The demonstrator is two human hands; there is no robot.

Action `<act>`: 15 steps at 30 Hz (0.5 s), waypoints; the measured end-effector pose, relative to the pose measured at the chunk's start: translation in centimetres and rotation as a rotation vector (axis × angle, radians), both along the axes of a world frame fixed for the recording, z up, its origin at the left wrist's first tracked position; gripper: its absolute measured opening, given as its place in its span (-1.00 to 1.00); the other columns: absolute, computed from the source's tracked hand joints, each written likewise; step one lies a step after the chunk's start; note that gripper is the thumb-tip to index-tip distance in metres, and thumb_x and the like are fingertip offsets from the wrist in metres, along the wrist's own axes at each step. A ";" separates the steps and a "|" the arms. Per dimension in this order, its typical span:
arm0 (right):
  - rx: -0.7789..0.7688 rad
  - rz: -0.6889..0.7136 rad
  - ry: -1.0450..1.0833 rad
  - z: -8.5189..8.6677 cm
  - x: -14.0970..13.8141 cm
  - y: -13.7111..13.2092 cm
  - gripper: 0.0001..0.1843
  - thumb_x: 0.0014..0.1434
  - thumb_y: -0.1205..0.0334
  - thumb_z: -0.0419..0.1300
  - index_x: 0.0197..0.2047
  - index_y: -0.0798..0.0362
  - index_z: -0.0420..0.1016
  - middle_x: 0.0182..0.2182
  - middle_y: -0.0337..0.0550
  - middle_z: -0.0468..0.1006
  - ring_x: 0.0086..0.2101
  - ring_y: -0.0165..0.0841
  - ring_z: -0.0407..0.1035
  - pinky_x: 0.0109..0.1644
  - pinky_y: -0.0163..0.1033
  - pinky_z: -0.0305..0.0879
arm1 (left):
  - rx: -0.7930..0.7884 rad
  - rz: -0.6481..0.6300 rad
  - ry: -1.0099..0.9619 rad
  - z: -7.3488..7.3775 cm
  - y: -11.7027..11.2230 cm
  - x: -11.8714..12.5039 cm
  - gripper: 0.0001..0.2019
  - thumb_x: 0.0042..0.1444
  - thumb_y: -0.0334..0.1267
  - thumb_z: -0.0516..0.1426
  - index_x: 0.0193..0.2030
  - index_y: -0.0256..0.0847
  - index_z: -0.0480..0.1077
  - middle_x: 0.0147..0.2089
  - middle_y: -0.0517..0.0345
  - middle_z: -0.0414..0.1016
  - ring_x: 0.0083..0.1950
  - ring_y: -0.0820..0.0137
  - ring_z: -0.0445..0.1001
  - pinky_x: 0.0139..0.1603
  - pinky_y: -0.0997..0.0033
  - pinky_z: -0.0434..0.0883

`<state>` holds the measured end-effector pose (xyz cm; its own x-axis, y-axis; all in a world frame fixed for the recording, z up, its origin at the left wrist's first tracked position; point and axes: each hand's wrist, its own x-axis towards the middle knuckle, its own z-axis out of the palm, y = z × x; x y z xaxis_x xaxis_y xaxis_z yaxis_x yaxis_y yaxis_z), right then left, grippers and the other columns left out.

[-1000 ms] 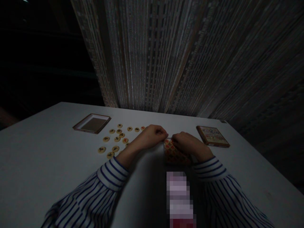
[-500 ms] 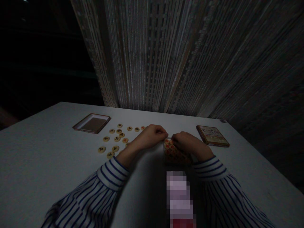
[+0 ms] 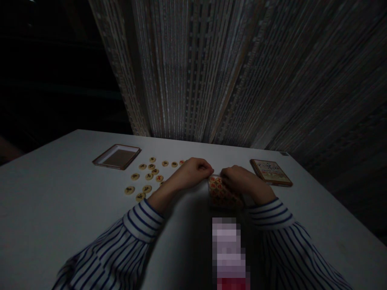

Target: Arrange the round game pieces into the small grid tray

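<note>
A small pack of Chinese chess pieces (image 3: 216, 189) lies in front of me, its round pieces showing red characters side by side. It is too dark to tell whether the pack is a bag or a box. My left hand (image 3: 195, 172) pinches the pack's upper left corner, thumb and forefinger together. Over the upper right part of the same pack, my right hand (image 3: 238, 179) is closed with curled fingers at the top edge, and it hides the pieces beneath. Loose Chinese chess pieces (image 3: 146, 189), mostly with dark characters, are scattered left of my left hand.
An open shallow box (image 3: 98, 162) sits at the back left of the white table (image 3: 72, 193). At the back right lies a closed flat box (image 3: 272, 172) with a printed top. A string curtain (image 3: 193, 80) hangs behind the table's far edge.
My right hand has slid slightly to the right along the pack's top edge, baring a little more of the pieces. My left hand has stayed in place.
</note>
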<state>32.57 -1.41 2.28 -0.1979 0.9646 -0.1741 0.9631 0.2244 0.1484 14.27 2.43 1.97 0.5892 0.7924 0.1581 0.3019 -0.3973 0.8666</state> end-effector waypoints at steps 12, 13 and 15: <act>0.036 -0.061 -0.025 1.2 0.2 -0.3 -0.69 0.20 0.27 -0.10 -0.21 0.12 0.46 -0.30 0.06 0.53 -0.28 -0.22 0.42 -0.34 -0.25 0.16 | 0.029 0.042 0.014 -0.2 0.4 -0.3 -0.81 -0.05 -0.23 0.09 -0.41 -0.30 0.46 -0.47 0.15 0.48 -0.41 0.43 0.40 -0.39 0.49 0.30; 0.046 -0.062 -0.027 1.2 0.2 -0.3 -0.69 0.20 0.27 -0.10 -0.22 0.11 0.46 -0.30 0.05 0.53 -0.28 -0.22 0.42 -0.34 -0.25 0.16 | 0.026 0.043 0.010 -0.1 0.5 -0.4 -0.81 -0.05 -0.23 0.09 -0.41 -0.30 0.46 -0.48 0.15 0.48 -0.41 0.44 0.40 -0.39 0.49 0.30; 0.058 -0.063 -0.030 1.3 0.2 -0.3 -0.69 0.20 0.27 -0.10 -0.22 0.11 0.46 -0.31 0.04 0.53 -0.29 -0.24 0.42 -0.34 -0.26 0.15 | 0.013 0.038 -0.004 0.3 0.4 -0.5 -0.82 -0.05 -0.24 0.09 -0.44 -0.31 0.44 -0.49 0.15 0.46 -0.43 0.45 0.39 -0.40 0.49 0.30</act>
<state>32.78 -1.69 3.54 -0.1318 0.9837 -0.1226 0.9700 0.1535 0.1883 13.75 2.88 2.25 0.5577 0.8123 0.1709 0.3138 -0.3969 0.8625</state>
